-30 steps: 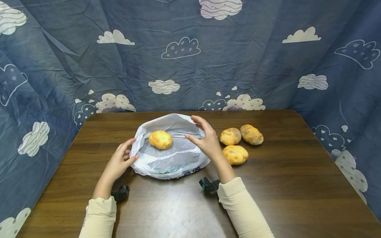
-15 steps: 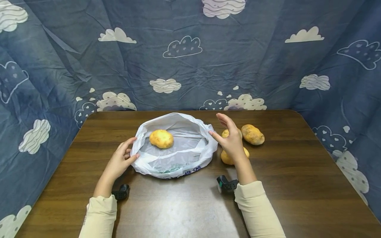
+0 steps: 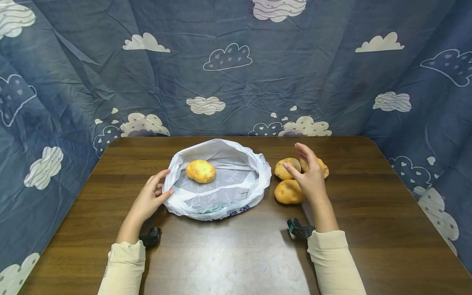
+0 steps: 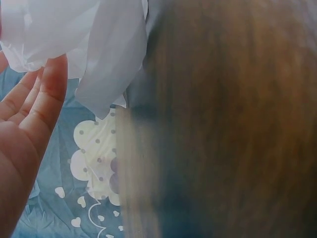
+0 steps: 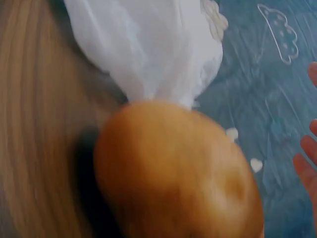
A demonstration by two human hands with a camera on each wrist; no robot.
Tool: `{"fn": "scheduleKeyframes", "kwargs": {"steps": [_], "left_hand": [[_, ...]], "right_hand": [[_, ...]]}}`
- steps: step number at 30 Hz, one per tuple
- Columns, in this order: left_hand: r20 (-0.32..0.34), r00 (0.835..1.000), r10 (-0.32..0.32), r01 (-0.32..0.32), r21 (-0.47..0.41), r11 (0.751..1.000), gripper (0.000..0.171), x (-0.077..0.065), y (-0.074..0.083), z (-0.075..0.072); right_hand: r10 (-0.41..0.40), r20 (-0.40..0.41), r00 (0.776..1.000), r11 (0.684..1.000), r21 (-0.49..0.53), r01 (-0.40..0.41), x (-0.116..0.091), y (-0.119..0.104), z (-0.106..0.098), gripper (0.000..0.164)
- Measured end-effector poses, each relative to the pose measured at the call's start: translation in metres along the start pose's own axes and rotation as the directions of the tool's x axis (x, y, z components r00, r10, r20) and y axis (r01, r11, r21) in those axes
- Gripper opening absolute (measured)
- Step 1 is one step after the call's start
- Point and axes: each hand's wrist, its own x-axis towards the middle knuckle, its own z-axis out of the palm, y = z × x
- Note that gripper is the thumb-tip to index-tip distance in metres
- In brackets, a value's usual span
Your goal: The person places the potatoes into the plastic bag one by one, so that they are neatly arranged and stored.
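Observation:
A white plastic bag (image 3: 254, 180) lies with its mouth spread wide on the table, one potato (image 3: 200, 171) inside. My left hand (image 3: 149, 200) holds the bag's left rim, thumb over the edge and fingers along the outside; the left wrist view shows fingers (image 4: 42, 101) against the plastic. My right hand (image 3: 311, 176) hovers over the potatoes right of the bag, fingers spread and nothing held. The three there are a front potato (image 3: 289, 191), a back-left potato (image 3: 283, 169) and a right potato (image 3: 325, 168) partly hidden by the hand. One potato (image 5: 173, 168) looms large in the right wrist view.
The brown wooden table (image 3: 372, 229) reaches back to a blue curtain (image 3: 236, 94) with cloud prints. A black wrist camera sits at each wrist, the left camera (image 3: 153, 237) and the right camera (image 3: 299, 228).
My right hand has moved rightward from the bag's right side to above the loose potatoes. The bag's right rim, bare now, stands outward. My left hand stays at the rim.

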Motion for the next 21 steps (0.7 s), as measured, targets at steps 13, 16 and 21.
{"fn": "scheduleKeyframes", "kwargs": {"steps": [13, 16, 21], "left_hand": [[0.002, 1.000, -0.007, 0.007, -0.008, 1.000, 0.056, -0.003, 0.025, -0.003], [0.006, 1.000, -0.001, 0.001, 0.001, 1.000, 0.056, -0.001, 0.015, -0.002], [0.001, 1.000, -0.003, 0.003, -0.003, 1.000, 0.056, -0.002, 0.024, -0.003]], "right_hand": [[0.132, -0.141, 0.981, 0.991, -0.010, -0.135, -0.014, 0.042, -0.027, 0.054], [0.196, -0.170, 0.966, 0.980, -0.002, -0.199, -0.020, 0.068, -0.033, 0.056], [0.275, -0.203, 0.940, 0.954, -0.064, -0.293, -0.029, 0.101, -0.040, 0.059]]}}
